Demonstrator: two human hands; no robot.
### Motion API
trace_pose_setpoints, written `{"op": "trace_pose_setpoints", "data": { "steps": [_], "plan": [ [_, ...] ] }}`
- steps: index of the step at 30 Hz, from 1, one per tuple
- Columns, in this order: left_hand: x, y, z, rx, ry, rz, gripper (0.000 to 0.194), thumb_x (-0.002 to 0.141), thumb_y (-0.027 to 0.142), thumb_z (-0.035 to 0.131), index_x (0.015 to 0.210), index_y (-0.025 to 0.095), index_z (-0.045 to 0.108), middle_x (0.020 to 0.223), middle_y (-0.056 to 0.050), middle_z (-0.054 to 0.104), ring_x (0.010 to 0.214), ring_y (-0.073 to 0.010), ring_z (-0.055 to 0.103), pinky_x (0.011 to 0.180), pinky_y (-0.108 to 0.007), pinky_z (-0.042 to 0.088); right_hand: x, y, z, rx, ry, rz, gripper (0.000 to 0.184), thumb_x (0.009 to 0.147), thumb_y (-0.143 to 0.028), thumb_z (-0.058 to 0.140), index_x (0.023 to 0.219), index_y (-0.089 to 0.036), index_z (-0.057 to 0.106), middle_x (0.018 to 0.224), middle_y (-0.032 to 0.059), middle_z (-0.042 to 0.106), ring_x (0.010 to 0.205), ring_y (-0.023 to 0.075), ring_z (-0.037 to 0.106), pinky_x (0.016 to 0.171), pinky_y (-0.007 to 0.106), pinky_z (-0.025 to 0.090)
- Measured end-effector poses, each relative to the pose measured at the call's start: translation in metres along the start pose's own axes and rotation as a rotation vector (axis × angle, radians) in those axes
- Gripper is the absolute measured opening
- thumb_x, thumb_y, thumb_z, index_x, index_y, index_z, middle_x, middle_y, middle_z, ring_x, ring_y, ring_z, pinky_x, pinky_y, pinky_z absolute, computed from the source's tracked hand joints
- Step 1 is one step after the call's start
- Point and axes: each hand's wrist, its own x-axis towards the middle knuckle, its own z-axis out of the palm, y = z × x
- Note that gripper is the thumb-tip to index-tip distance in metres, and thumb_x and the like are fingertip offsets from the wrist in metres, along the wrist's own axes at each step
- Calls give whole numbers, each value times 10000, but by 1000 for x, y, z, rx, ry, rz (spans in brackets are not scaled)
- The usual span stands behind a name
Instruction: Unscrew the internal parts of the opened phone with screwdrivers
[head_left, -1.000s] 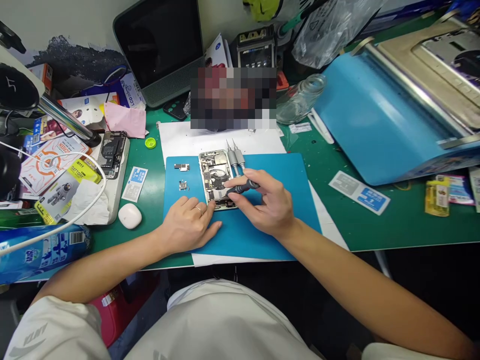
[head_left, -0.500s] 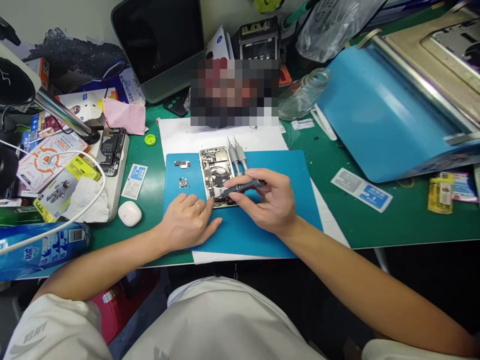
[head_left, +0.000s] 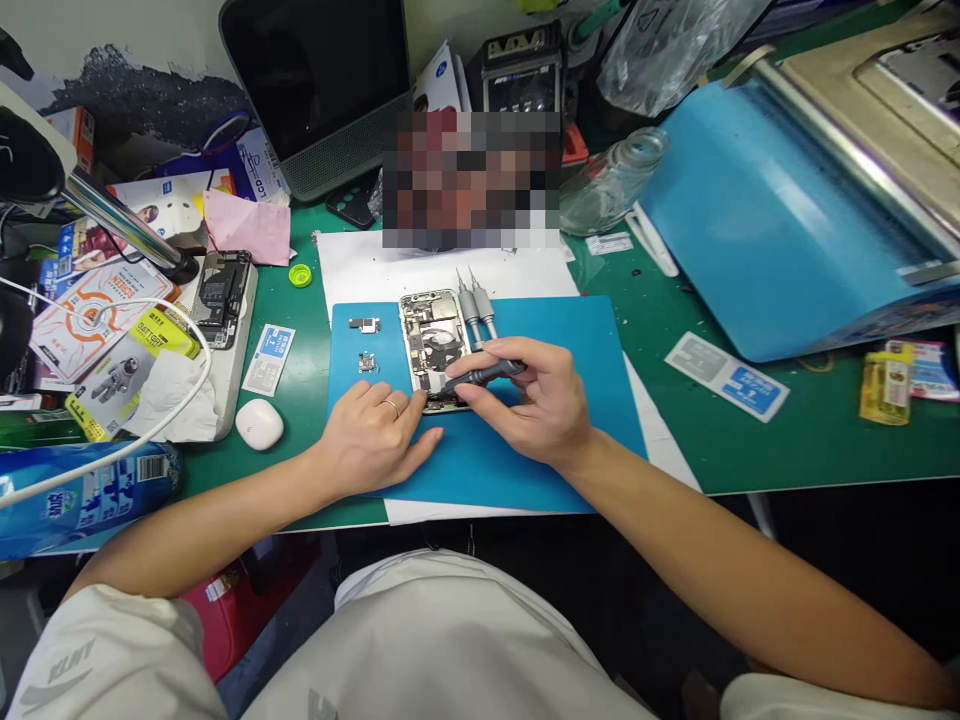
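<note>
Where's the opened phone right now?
Head view, centre: the opened phone lies on the blue mat, between the small loose parts and two grey screwdrivers.

From the open phone (head_left: 436, 340): room at 6, btwn the L hand (head_left: 375, 437) (approx. 7) and R hand (head_left: 541, 405) (approx. 4), over blue mat (head_left: 480, 465). More mat at 3, past the R hand. At 12, a low strip of white paper (head_left: 420, 263). Obstacles: grey drivers (head_left: 475, 300) tight at 1–2, small parts (head_left: 367, 362) at 9–10, glass jar (head_left: 611, 190) at 1–2 (farther out).
</note>
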Motion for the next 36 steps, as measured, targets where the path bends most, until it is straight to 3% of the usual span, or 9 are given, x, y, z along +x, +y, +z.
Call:
{"op": "trace_pose_setpoints", "data": {
  "steps": [14, 26, 36],
  "plan": [
    [-1, -6, 7, -109, -16, -79, 371, 1033, 411, 489, 1104, 112, 698, 733, -42, 672, 667, -196, 599, 607, -352, 408, -1, -2, -1, 37, 27, 87, 492, 887, -123, 692, 1297, -263, 460, 984, 38, 739, 889, 176, 765, 704, 290, 659],
    [-2, -6, 8, -121, -37, -85, 372, 1036, 419, 485, 1110, 119, 692, 734, -45, 675, 674, -197, 610, 610, -345, 405, 3, -1, 0, 10, -3, 17, 503, 887, -125, 692, 1315, -258, 462, 951, 39, 749, 834, 170, 759, 653, 275, 652],
    [-2, -7, 9, -137, -56, -90, 367, 1039, 408, 477, 1122, 122, 691, 749, -53, 682, 696, -196, 624, 628, -341, 421, 0, -2, 1, 9, 10, 64, 477, 896, -142, 690, 1295, -268, 461, 951, 34, 748, 857, 174, 759, 659, 282, 645]
  ]
}}
